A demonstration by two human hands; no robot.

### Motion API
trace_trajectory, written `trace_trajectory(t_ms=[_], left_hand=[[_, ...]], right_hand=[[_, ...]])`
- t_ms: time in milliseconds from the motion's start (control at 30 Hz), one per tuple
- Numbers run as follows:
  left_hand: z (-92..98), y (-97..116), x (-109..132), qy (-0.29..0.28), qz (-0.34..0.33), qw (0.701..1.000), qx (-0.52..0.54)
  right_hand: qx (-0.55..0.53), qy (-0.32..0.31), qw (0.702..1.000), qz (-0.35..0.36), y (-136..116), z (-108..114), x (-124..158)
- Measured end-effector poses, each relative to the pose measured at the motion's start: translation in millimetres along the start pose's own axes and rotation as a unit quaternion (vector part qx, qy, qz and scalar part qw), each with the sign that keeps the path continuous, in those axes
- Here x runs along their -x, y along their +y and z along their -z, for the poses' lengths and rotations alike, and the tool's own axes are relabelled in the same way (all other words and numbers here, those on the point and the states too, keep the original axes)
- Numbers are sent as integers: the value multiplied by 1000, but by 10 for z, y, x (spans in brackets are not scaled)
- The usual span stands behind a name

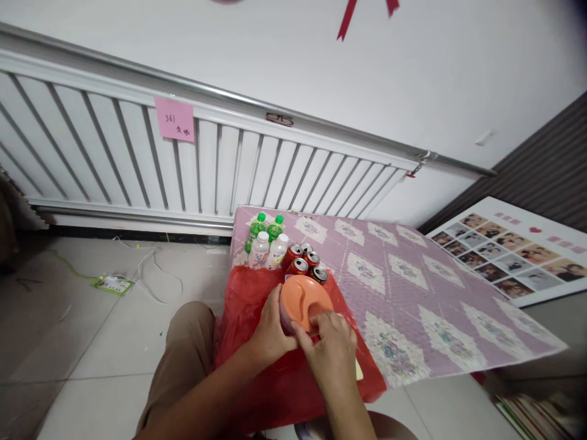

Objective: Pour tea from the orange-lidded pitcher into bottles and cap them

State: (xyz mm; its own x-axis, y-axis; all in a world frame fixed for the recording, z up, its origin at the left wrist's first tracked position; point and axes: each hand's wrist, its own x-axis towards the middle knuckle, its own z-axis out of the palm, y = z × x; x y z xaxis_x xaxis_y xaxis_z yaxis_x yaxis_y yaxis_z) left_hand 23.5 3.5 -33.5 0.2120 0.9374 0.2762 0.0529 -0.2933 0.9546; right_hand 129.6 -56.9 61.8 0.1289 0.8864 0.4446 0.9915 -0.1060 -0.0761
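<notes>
Above a red plastic bag (243, 305), I hold a round orange plastic dish (312, 290) with a curved ridge across its inside. My left hand (270, 330) is closed around the dish's left side, which looks pinkish below the rim. At the near right rim, my right hand (334, 339) grips it with the thumb outside and the fingers reaching over the edge. Just beyond the dish stand several dark red drink cans (300, 265). Left of them are two white bottles (259, 249) with green-capped bottles (276, 227) behind.
A purple floral cloth (367, 269) covers the table. Behind it runs a white radiator (220, 165) with a pink note (175, 119). A photo board (518, 250) leans at the right. On the floor at left lie a power strip (112, 284) and cables. My knee (190, 330) is beside the table.
</notes>
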Motion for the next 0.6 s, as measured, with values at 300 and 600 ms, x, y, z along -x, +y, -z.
trace_trajectory(t_ms=[300,600], left_hand=[[102,-83,-69,-69,41,996,41],[55,-65,-94,-35,4,998,48]], right_hand=[[-145,43,982,114,341,-77,36],[-97,116,984,99,178,-181,71]])
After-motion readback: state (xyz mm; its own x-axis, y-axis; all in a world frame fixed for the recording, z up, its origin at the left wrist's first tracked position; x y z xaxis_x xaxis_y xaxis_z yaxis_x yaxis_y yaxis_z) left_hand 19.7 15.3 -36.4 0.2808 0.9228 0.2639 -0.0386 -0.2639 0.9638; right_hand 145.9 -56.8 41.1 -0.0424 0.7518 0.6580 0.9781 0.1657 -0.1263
